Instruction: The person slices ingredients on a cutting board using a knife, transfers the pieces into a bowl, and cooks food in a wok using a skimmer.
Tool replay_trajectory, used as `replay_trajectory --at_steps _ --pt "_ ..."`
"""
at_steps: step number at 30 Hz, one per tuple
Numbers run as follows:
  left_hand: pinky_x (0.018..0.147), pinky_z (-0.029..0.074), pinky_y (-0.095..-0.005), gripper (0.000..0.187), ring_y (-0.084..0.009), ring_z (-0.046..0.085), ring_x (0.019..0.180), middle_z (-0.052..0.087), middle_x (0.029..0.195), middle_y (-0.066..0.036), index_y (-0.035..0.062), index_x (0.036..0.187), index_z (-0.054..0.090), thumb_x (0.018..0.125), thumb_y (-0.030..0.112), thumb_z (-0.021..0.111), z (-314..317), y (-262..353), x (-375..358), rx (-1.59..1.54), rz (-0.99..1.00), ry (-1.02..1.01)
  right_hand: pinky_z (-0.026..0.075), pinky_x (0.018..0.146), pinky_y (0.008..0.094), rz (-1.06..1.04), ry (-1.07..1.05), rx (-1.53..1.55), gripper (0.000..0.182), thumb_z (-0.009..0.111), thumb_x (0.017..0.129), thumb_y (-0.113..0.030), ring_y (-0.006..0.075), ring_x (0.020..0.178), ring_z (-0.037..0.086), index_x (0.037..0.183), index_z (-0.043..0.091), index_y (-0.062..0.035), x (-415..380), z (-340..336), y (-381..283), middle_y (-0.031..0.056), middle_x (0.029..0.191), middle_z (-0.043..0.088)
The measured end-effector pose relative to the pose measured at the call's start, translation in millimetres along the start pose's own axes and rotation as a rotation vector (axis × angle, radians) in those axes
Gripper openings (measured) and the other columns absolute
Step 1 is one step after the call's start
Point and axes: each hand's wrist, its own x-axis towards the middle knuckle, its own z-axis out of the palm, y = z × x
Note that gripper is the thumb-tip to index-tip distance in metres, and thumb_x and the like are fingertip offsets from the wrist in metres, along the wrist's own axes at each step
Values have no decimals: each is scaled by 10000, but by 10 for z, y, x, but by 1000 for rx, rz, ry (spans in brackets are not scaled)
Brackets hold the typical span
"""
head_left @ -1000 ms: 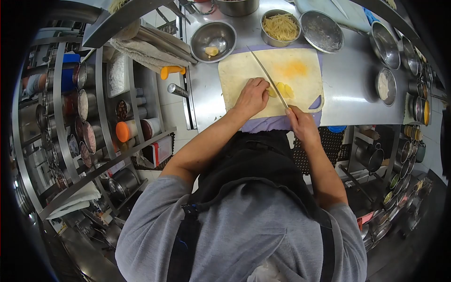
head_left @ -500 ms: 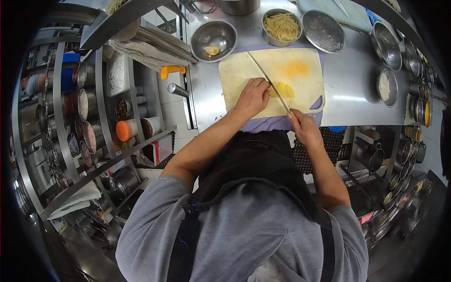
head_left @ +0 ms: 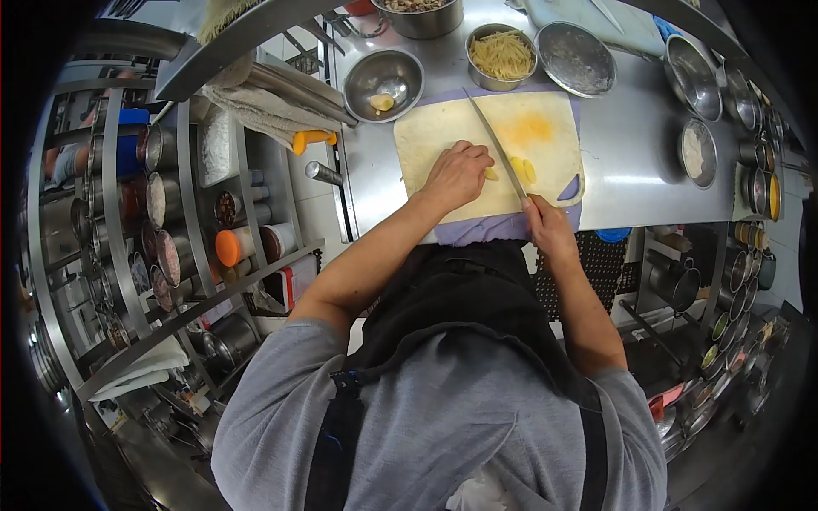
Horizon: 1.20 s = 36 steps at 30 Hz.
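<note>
My left hand (head_left: 460, 175) is closed, its fingers curled over a small yellow piece of what looks like ginger (head_left: 491, 174) on the cream cutting board (head_left: 426, 128). Most of that piece is hidden under the fingers. In my right hand (head_left: 550, 226) is the handle of a long kitchen knife (head_left: 494, 140). Its blade slants up and left across the board, apart from my left hand. Yellow ginger slices (head_left: 524, 170) lie against the right side of the blade. An orange stain marks the board farther back.
A purple cloth (head_left: 477, 232) lies under the board. Behind it stand a steel bowl (head_left: 383, 85) with peeled pieces, a bowl of pale yellow strips (head_left: 503, 55) and an upturned-looking steel lid or bowl (head_left: 576, 60). A bowl of white powder (head_left: 699, 153) is at right; shelving (head_left: 111, 213) lines the left.
The knife has moved right, away from my left fingertips, with the slices now beside its blade. My left hand stays closed over the ginger. The view has shifted slightly.
</note>
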Motion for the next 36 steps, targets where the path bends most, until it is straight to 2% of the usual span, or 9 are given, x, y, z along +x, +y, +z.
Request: replay_trajectory --at_steps 3,5,8,12,15,17,27,29,36 --pt "855 514 -446 333 -354 633 948 691 943 -154 49 1132 621 800 44 649 -13 7 -11 64 -148 -88 491 760 525 -8 -11 -59 353 521 1015 -326 483 905 628 1109 654 -12 -38 -24 30 297 910 658" --pt "780 533 -472 355 -377 673 843 702 861 -180 29 1171 585 824 66 653 49 124 -68 -67 -397 -36 488 760 533 -34 -23 -69 353 518 1017 -325 485 899 628 1099 651 -9 -54 13 49 299 906 657" --pt "725 537 -488 350 -398 682 782 702 843 -197 18 1178 561 846 87 649 161 279 -127 -331 -513 30 485 762 541 -141 13 -93 348 518 1016 -323 487 894 626 1080 648 -7 -57 117 16 298 891 656" --pt "710 536 -472 296 -401 678 768 701 808 -178 23 1133 578 850 87 641 206 216 -155 -328 -501 88 484 754 536 -104 14 -90 337 523 1015 -318 488 885 623 1069 649 -10 -53 85 -70 299 877 652" --pt "726 529 -467 219 -390 668 800 694 840 -169 24 1064 606 852 75 634 146 97 -123 -216 -398 69 482 732 536 -40 -32 -60 327 534 1013 -311 487 864 626 1082 650 -13 -137 -6 -118 298 858 651" --pt "754 520 -459 145 -379 648 845 676 876 -165 21 986 628 847 62 630 111 65 -97 -155 -223 103 483 717 534 -65 -23 -60 314 551 1007 -298 486 851 630 1106 654 -18 -215 -44 -82 297 852 651" --pt "772 509 -459 90 -381 626 874 661 896 -168 20 927 640 844 56 631 76 42 -67 -170 -201 81 493 741 536 -88 -13 -120 306 567 1000 -287 492 849 630 1105 665 -17 -191 29 -132 300 849 654" --pt "770 508 -462 95 -381 625 871 662 896 -168 19 930 640 840 50 634 96 42 -73 -164 -181 110 497 742 524 -224 60 -153 305 566 1000 -284 490 838 631 1093 668 -12 -5 145 -91 293 844 658" --pt "789 509 -459 85 -383 618 861 655 879 -174 13 914 631 831 30 624 117 52 -88 -173 -188 128 501 720 503 -139 24 -56 289 559 1003 -271 481 827 632 1059 669 -10 -110 7 -194 281 825 658"
